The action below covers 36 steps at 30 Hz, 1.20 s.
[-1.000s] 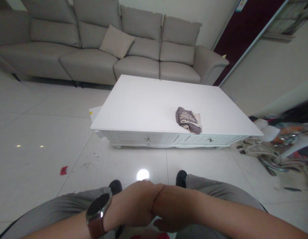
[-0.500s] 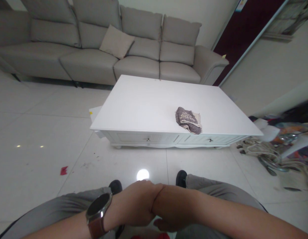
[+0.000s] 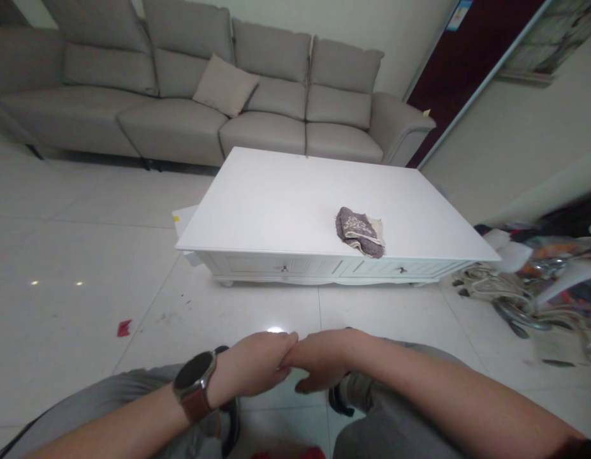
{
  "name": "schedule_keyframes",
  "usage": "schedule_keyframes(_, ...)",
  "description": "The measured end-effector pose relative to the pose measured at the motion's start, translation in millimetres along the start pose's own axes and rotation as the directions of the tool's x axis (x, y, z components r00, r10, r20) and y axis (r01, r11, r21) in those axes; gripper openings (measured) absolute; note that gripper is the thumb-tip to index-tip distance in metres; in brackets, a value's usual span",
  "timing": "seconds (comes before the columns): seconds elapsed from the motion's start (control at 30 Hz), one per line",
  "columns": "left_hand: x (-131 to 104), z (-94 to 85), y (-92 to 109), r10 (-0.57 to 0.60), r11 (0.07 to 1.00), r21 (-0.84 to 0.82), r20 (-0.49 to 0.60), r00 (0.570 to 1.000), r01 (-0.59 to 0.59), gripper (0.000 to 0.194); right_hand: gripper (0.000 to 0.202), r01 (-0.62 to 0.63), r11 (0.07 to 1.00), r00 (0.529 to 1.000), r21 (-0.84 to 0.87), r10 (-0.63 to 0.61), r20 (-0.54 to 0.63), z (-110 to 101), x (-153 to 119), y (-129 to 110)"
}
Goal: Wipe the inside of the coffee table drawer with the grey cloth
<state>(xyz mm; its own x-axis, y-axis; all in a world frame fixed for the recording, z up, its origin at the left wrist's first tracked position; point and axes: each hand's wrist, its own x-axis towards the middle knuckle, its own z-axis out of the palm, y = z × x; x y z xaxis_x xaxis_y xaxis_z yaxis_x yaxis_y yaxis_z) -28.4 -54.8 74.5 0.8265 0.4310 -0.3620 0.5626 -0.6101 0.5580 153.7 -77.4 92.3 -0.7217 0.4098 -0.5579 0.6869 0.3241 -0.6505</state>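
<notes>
My left hand, with a round watch on a brown strap at its wrist, is held low above the floor between my knees. Its fingers lie stretched out against my right hand; some of them are hidden. The right hand's thumb stands apart below, and its fingertips are tucked by the left hand. I see no object in either one. Beyond them, a folded grey-brown cloth with a pale pattern lies at the front edge of a white coffee table.
Behind the table runs a grey sofa with a beige cushion. At the right, a clutter of bags and cloth covers the floor. A red scrap lies on the tiles at left.
My hands have come partly apart from a tighter clasp, with the right hand drawing up and rightward off the left. The cloth and table stay put; the view has shifted slightly.
</notes>
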Motion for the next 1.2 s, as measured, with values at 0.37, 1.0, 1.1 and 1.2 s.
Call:
schedule_keyframes(0.37,4.0,-8.1,-17.9,-0.163,0.964,0.238,0.188,0.969,0.116,0.043,0.069,-0.486,0.86,0.845,-0.153,0.418,-0.332,-59.4,91.9,106.6)
schedule_keyframes(1.0,22.2,-19.0,-46.2,-0.264,0.945,0.23,0.122,0.957,0.231,0.049,0.055,-0.681,0.732,0.666,-0.016,0.61,-0.429,-73.1,181.0,138.1)
schedule_keyframes(1.1,25.0,-24.4,-59.7,-0.272,0.946,0.216,0.132,0.953,0.24,0.05,0.054,-0.667,0.744,0.695,-0.03,0.607,-0.386,-71.1,181.0,145.3)
schedule_keyframes(1.2,29.8,-31.4,-79.9,-0.285,0.947,0.185,0.105,0.953,0.262,0.049,0.057,-0.659,0.751,0.709,-0.041,0.602,-0.369,-69.1,180.8,152.7)
